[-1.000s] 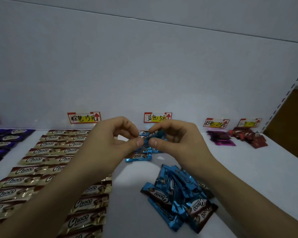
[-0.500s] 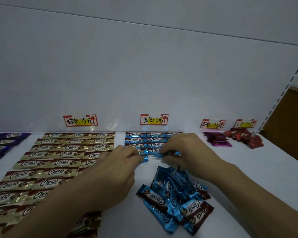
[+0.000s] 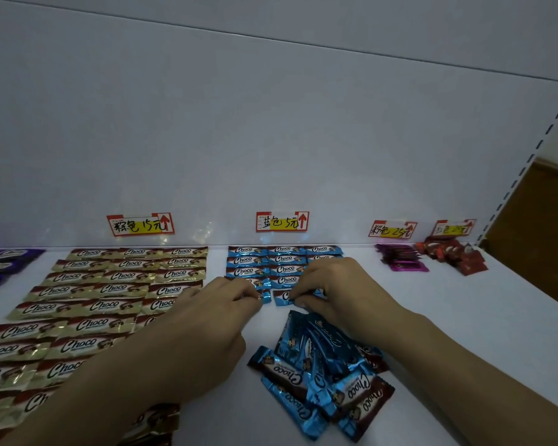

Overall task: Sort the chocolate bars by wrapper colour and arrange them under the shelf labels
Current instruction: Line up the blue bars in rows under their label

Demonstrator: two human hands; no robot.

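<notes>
Left edge crops the purple bars point(image 3: 0, 265); the rightmost label point(image 3: 453, 228) is unreadable.

A plain white back panel point(image 3: 271, 123) rises behind the white shelf point(image 3: 464, 317) (the light is dim and bluish). A slotted upright point(image 3: 529, 162) edges the panel's right side, with a brown surface point(image 3: 548, 226) beyond.

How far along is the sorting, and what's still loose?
Done: gold bars lie in rows under the left label; blue rows started under the blue label. In hand: left hand and right hand each pinch a blue bar at the front row. Left: the loose blue pile, plus pink bars and red bars heaped, not rowed.
</notes>
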